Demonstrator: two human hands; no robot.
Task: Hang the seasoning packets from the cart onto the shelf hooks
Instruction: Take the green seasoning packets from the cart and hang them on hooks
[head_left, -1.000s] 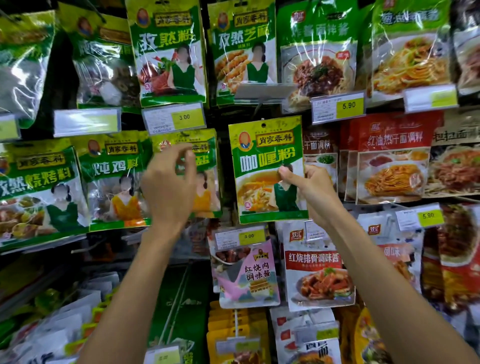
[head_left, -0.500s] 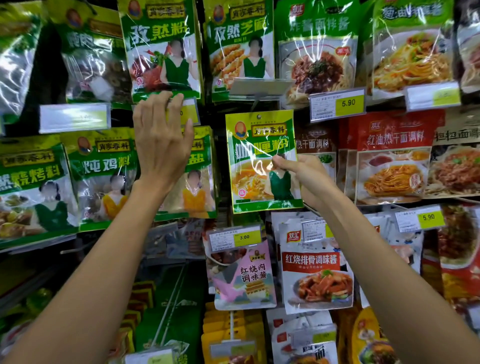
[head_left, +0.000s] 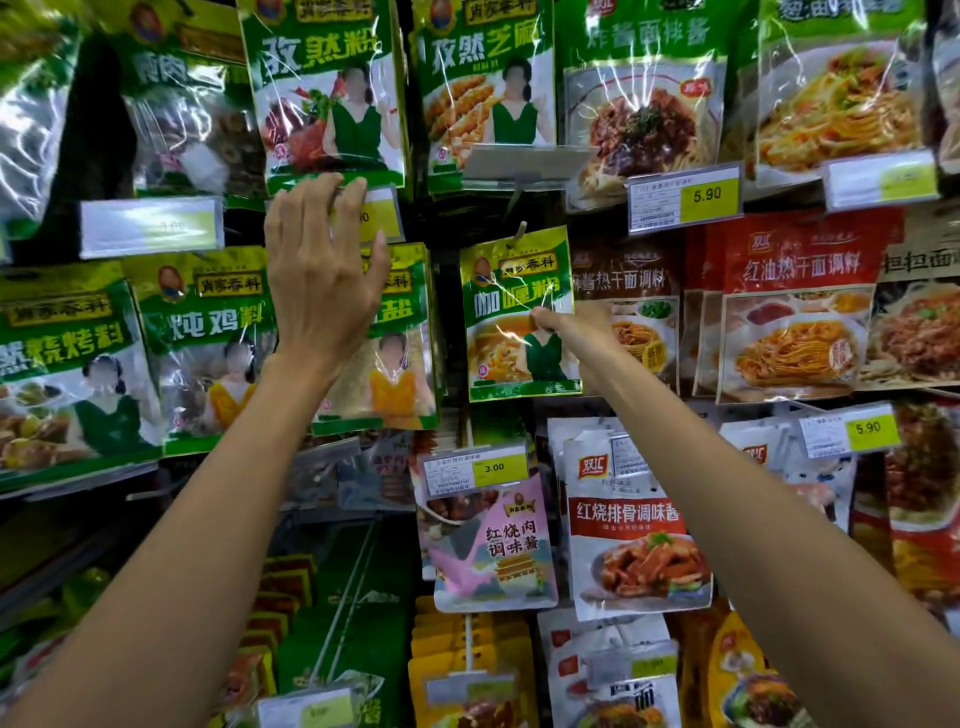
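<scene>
A green and yellow curry seasoning packet (head_left: 514, 312) hangs at the middle of the shelf wall, its top hole at a metal hook (head_left: 518, 235). My right hand (head_left: 569, 326) pinches the packet's right edge with thumb and fingers. My left hand (head_left: 324, 270) is raised with fingers spread, its fingertips at the price tag (head_left: 382, 215) under the cumin powder packet (head_left: 330, 98). It holds nothing. The cart is out of view.
Rows of green seasoning packets (head_left: 208, 343) hang to the left, red noodle sauce packets (head_left: 795, 301) to the right. A tilted clear tag holder (head_left: 524, 163) juts out above the hook. Pink (head_left: 493, 545) and white sauce packets (head_left: 636, 530) hang below.
The curry packet has gone up and back toward the shelf, its hole now at the hook. My left hand rose from the packets to the price tag above and spread its fingers.
</scene>
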